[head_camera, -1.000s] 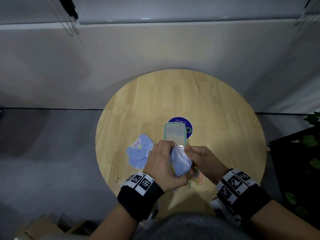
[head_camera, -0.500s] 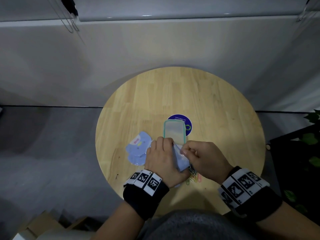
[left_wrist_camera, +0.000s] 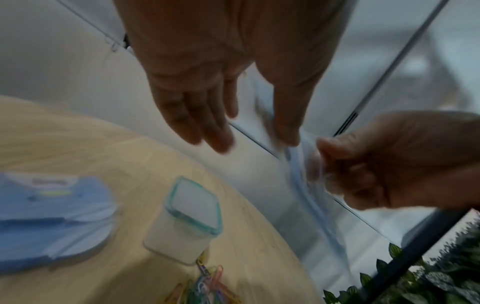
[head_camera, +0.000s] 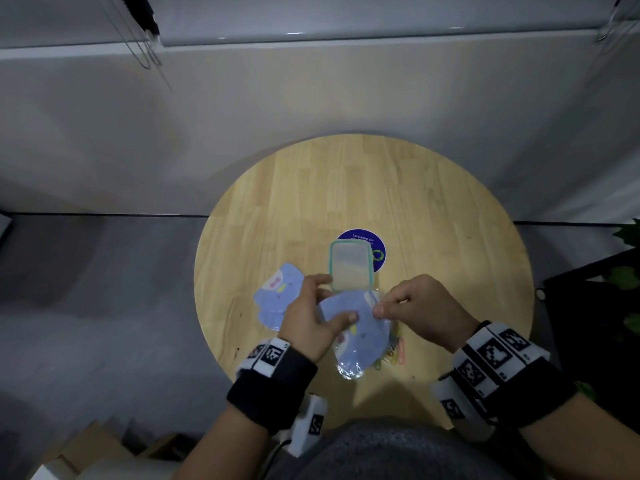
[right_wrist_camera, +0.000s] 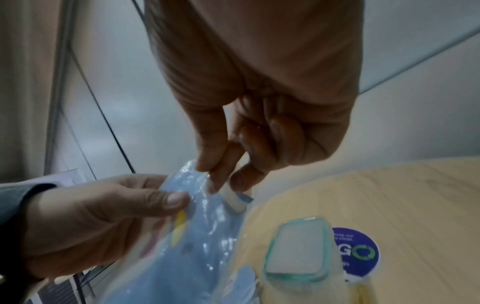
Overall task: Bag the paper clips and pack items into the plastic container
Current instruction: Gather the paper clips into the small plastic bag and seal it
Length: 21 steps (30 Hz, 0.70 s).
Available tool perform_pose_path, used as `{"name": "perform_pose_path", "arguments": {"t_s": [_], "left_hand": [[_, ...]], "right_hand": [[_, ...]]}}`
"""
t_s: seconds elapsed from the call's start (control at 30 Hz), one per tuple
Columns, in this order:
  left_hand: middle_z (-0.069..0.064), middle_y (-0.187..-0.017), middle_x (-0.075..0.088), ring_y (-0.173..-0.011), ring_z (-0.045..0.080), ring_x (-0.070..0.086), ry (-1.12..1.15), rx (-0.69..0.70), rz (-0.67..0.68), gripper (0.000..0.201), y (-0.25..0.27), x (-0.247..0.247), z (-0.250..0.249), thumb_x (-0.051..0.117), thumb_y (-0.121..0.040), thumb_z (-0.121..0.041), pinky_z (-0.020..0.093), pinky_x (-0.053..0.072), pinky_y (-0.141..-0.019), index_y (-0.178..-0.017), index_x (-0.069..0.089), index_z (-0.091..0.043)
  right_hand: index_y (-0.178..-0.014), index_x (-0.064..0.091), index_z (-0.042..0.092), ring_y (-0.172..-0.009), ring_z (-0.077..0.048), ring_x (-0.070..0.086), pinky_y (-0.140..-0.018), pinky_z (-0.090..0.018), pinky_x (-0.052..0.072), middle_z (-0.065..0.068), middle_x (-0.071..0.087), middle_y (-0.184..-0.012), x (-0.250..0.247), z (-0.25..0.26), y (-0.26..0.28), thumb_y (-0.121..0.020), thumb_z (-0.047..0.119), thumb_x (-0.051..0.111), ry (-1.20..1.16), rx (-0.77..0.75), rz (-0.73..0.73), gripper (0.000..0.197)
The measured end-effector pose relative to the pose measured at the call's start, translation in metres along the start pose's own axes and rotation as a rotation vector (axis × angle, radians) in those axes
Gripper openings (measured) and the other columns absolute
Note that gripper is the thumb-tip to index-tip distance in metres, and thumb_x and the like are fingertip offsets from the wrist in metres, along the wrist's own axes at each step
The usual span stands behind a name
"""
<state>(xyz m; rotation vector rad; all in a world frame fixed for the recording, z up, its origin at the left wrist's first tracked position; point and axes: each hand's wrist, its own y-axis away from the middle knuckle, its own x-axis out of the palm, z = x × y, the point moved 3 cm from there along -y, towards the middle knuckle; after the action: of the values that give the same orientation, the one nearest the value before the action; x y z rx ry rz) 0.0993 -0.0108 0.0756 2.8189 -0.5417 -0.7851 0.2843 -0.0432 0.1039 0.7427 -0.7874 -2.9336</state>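
Observation:
A light blue printed plastic bag [head_camera: 360, 336] hangs just above the table between both hands. My left hand [head_camera: 329, 306] holds its left side, thumb on top and fingers underneath. My right hand [head_camera: 384, 303] pinches the bag's top edge [right_wrist_camera: 228, 193] between thumb and forefinger. Several coloured paper clips [head_camera: 393, 355] lie on the table under the bag's right side, partly hidden; they show more clearly in the left wrist view [left_wrist_camera: 205, 286]. The clear plastic container [head_camera: 370, 268] with a teal rim stands open just beyond the hands.
A small pile of the same blue bags [head_camera: 277, 296] lies left of my left hand. A round dark blue sticker [head_camera: 375, 247] sits behind the container. The round wooden table [head_camera: 433, 220] meets a pale wall behind. Green plant leaves [head_camera: 623, 282] are at the right.
The bag was bunched upright between close hands. Now the hands have drawn apart and the bag is spread flatter, printed face up. The left thumb has come on top.

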Motion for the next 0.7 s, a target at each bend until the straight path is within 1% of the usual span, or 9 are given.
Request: {"name": "perform_pose_path", "arguments": {"t_s": [0.07, 0.1, 0.2, 0.33, 0.43, 0.5, 0.57, 0.63, 0.7], "left_hand": [[-0.004, -0.072, 0.066, -0.067, 0.017, 0.062, 0.032, -0.053, 0.075, 0.020, -0.007, 0.002, 0.014, 0.075, -0.068, -0.037, 0.026, 0.047, -0.063, -0.083, 0.063, -0.031], [-0.003, -0.063, 0.065, -0.060, 0.019, 0.059, 0.068, -0.082, 0.090, 0.013, -0.010, 0.002, 0.017, 0.072, -0.068, -0.037, 0.033, 0.046, -0.061, -0.074, 0.065, -0.028], [-0.008, -0.052, 0.060, -0.050, 0.009, 0.052, 0.182, -0.119, 0.129, 0.017, -0.015, -0.002, 0.014, 0.068, -0.081, -0.026, 0.027, 0.044, -0.059, -0.067, 0.065, -0.019], [-0.011, -0.045, 0.055, -0.045, 0.000, 0.046, 0.289, -0.077, 0.141, 0.023, -0.018, -0.004, -0.009, 0.049, -0.097, -0.013, 0.014, 0.040, -0.052, -0.084, 0.067, -0.011], [-0.013, -0.047, 0.055, -0.047, -0.003, 0.046, 0.348, -0.067, 0.157, 0.021, -0.018, 0.002, -0.019, 0.044, -0.100, -0.016, 0.012, 0.039, -0.053, -0.091, 0.063, -0.009], [-0.011, -0.059, 0.058, -0.058, 0.002, 0.052, 0.279, -0.036, 0.154, 0.020, -0.022, 0.005, -0.018, 0.046, -0.096, -0.026, 0.018, 0.040, -0.061, -0.094, 0.061, -0.013], [-0.002, -0.096, 0.065, -0.091, 0.013, 0.060, -0.034, 0.062, 0.118, 0.024, -0.024, 0.004, -0.012, 0.049, -0.094, -0.025, 0.022, 0.041, -0.078, -0.115, 0.055, -0.017], [0.003, -0.142, 0.042, -0.131, 0.018, 0.039, -0.325, 0.267, 0.067, 0.057, -0.019, 0.006, -0.011, 0.056, -0.087, -0.023, 0.026, 0.028, -0.106, -0.139, 0.035, -0.016], [0.002, -0.155, 0.021, -0.142, 0.023, 0.019, -0.592, 0.483, 0.068, 0.086, -0.008, 0.015, -0.015, 0.060, -0.074, -0.045, 0.046, 0.014, -0.114, -0.146, 0.020, -0.018]], "right_hand": [[-0.071, 0.075, 0.001, -0.059, -0.011, 0.060, -0.063, -0.028, 0.050, -0.021, 0.071, -0.073, 0.005, -0.002, -0.002, -0.074, 0.012, 0.075, -0.079, 0.026, 0.049, 0.012], [-0.074, 0.073, -0.003, -0.050, -0.007, 0.057, -0.054, -0.021, 0.048, -0.020, 0.070, -0.070, 0.007, -0.003, -0.003, -0.076, 0.010, 0.073, -0.133, 0.037, 0.064, 0.014], [-0.086, 0.064, -0.010, -0.030, -0.004, 0.033, -0.033, -0.014, 0.027, -0.019, 0.072, -0.081, 0.012, -0.005, -0.004, -0.088, 0.008, 0.058, -0.357, 0.151, 0.141, 0.020], [-0.085, 0.058, 0.005, -0.039, -0.011, 0.031, -0.037, -0.014, 0.019, -0.012, 0.076, -0.087, 0.014, -0.009, -0.004, -0.095, 0.018, 0.047, -0.589, 0.225, 0.359, 0.019], [-0.110, 0.061, 0.010, -0.033, -0.007, 0.030, -0.037, -0.018, 0.023, -0.009, 0.073, -0.107, 0.013, -0.010, -0.003, -0.088, 0.033, 0.050, -0.604, 0.222, 0.491, 0.034], [-0.119, 0.060, 0.014, -0.040, -0.008, 0.044, -0.043, -0.020, 0.033, -0.002, 0.067, -0.121, 0.012, -0.013, -0.003, -0.085, 0.038, 0.051, -0.618, 0.226, 0.539, 0.043], [-0.121, 0.059, 0.017, -0.053, -0.014, 0.056, -0.052, -0.024, 0.043, 0.006, 0.061, -0.128, 0.013, -0.017, -0.004, -0.089, 0.042, 0.046, -0.603, 0.246, 0.564, 0.043], [-0.121, 0.058, 0.017, -0.057, -0.015, 0.058, -0.053, -0.024, 0.045, 0.006, 0.059, -0.128, 0.017, -0.020, -0.004, -0.094, 0.044, 0.039, -0.587, 0.286, 0.572, 0.043], [-0.123, 0.054, 0.017, -0.053, -0.014, 0.058, -0.050, -0.022, 0.047, -0.002, 0.061, -0.127, 0.022, -0.020, -0.004, -0.096, 0.043, 0.036, -0.599, 0.326, 0.588, 0.041]]}}
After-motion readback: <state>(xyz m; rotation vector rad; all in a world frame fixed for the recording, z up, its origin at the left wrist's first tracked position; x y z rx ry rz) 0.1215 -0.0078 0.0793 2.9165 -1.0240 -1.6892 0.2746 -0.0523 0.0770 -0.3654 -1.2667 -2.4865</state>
